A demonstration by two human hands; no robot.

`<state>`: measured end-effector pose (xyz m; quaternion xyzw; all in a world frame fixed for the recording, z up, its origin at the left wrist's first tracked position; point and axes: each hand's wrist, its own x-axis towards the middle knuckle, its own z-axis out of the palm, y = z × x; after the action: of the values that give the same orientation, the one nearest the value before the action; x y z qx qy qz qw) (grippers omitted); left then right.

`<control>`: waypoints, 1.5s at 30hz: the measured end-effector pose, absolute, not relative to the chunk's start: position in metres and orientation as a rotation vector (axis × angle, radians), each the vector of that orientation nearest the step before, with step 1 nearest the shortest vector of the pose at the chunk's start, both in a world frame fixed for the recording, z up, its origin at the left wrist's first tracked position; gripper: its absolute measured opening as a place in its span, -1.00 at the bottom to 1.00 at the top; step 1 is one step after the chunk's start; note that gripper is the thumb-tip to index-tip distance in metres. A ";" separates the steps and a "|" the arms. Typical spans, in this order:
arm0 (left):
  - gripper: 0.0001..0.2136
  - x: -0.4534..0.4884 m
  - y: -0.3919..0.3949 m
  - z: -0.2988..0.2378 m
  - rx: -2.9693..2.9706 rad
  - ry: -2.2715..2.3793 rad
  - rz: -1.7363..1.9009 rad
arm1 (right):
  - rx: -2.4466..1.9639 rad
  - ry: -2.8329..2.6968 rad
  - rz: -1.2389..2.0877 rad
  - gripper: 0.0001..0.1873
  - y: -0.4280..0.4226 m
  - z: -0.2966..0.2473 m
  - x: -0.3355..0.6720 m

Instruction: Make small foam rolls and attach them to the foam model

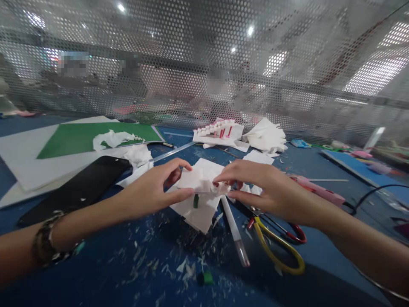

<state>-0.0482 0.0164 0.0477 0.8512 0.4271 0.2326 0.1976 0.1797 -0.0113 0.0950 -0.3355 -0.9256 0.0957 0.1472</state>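
Note:
In the middle of the head view, my left hand [174, 183] has its thumb and index finger at opposite edges of a flat white foam-like piece [190, 179]. My right hand [251, 181] curls in from the other side, fingertips on a small white piece with dark red spots [220, 186] that meets the flat piece. Blur and fingers hide the exact contact. Below both lies a white sheet [204, 215], with a small green bit [196, 201] against it. A white-barrelled pen [234, 232] points toward the right hand, and yellow-handled scissors [281, 251] lie under that wrist.
A black phone [79, 187] rests near my left forearm. Behind are a green sheet [79, 138], a metal ruler [174, 151], a white model with pink and red strips [220, 132] and crumpled white paper [266, 135]. A pink tool [319, 191] lies right. White scraps litter the blue table [111, 268].

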 end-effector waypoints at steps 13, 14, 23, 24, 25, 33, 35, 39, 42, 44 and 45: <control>-0.44 -0.048 0.024 0.032 2.487 1.103 0.583 | -0.889 -2.657 0.361 -0.76 0.013 0.084 0.171; -0.43 -0.048 0.024 0.032 2.484 1.111 0.582 | -0.879 -2.660 0.374 -0.77 0.013 0.083 0.170; -0.42 -0.048 0.023 0.033 2.474 1.152 0.563 | -0.854 -2.612 0.375 -0.90 0.014 0.076 0.169; -0.42 -0.048 0.023 0.034 2.472 1.149 0.564 | -0.851 -2.606 0.370 -0.90 0.014 0.075 0.169; -0.43 -0.048 0.023 0.034 2.471 1.146 0.568 | -0.848 -2.603 0.364 -0.91 0.014 0.075 0.169; -0.45 -0.047 0.024 0.034 2.471 1.144 0.578 | -0.812 -2.598 0.343 -0.92 0.015 0.072 0.167; -0.45 -0.047 0.024 0.034 2.467 1.147 0.576 | -0.807 -2.597 0.330 -0.92 0.016 0.072 0.167; -0.45 -0.047 0.023 0.035 2.455 1.153 0.568 | -0.850 -2.629 0.344 -0.86 0.014 0.078 0.170; -0.44 -0.047 0.023 0.034 2.450 1.138 0.572 | -0.950 -2.587 0.378 -0.80 0.013 0.083 0.172; -0.45 -0.048 0.023 0.034 2.452 1.139 0.576 | -1.003 -2.536 0.366 -0.79 0.013 0.085 0.172; -0.45 -0.048 0.023 0.034 2.453 1.142 0.575 | -1.011 -2.528 0.356 -0.80 0.013 0.084 0.171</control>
<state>-0.0477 0.0233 0.0344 0.8711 0.4058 0.2044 0.1866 0.1712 0.0131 0.0842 -0.3610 -0.9028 0.1269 0.1964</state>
